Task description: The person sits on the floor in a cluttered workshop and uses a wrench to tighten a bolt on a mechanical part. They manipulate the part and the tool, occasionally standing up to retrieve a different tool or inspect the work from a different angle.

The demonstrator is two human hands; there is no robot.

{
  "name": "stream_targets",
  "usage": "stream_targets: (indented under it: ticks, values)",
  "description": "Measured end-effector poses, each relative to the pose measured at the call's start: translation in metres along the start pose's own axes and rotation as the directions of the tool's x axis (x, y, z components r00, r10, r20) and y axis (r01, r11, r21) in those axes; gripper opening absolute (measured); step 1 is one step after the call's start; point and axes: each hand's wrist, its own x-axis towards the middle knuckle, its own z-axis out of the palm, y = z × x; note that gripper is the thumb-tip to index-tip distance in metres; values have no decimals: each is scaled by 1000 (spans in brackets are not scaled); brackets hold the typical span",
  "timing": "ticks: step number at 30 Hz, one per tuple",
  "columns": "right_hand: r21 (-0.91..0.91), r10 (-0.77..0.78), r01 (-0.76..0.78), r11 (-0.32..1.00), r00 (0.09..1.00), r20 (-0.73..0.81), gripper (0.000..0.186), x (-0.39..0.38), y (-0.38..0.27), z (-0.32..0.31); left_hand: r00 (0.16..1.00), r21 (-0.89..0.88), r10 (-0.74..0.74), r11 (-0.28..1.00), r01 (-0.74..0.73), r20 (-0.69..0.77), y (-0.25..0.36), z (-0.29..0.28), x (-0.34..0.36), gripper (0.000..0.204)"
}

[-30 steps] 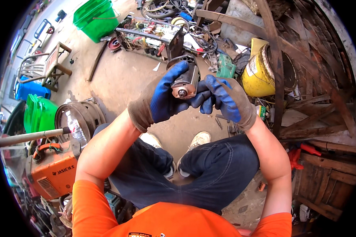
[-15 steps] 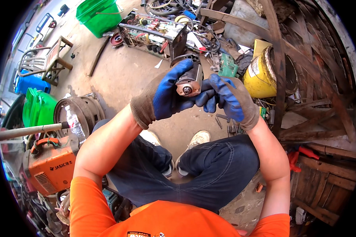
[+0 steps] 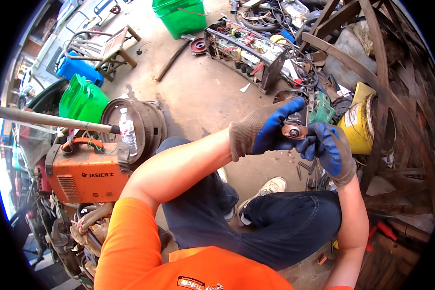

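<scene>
Held out before me is a dark, boxy metal tool [image 3: 294,132] with a copper-coloured end face and a round nut or shaft at its centre. My left hand [image 3: 275,128], in a blue-and-grey work glove, is wrapped round it, thumb along the top. A curved, dark rim shows at its far side. My right hand [image 3: 334,152], gloved alike, is closed close against the tool's right side. Its curled fingertips meet at the lower right of the end face; anything between them is hidden.
An opened metal chassis with exposed circuitry [image 3: 246,48] lies ahead beside tangled cables. A yellow bucket [image 3: 357,125] and leaning timber [image 3: 382,72] stand right. At left are an orange welding machine [image 3: 84,169], a wheel rim [image 3: 154,123], a water bottle [image 3: 127,128] and a chair [image 3: 108,48].
My view has swung, so the surroundings sit differently in it. Both hands and the tool now appear farther right, nearer the yellow bucket; the left hand still grips the tool.
</scene>
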Motion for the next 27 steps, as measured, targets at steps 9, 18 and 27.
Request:
stream_targets:
  ticks: [9,18,27]
  values:
    - [-103,-87,85,991,996,-12,51,-2,-2,-7,998,13,38,999,-38,-44,-2,2,11,43]
    - [334,-500,587,738,807,-315,47,-34,-16,-122,985,-138,173,975,-175,-23,23,-9,8,45]
    - [67,-502,661,748,628,-595,51,-93,-3,-84,965,43,248,969,-245,-80,-1,-11,5,47]
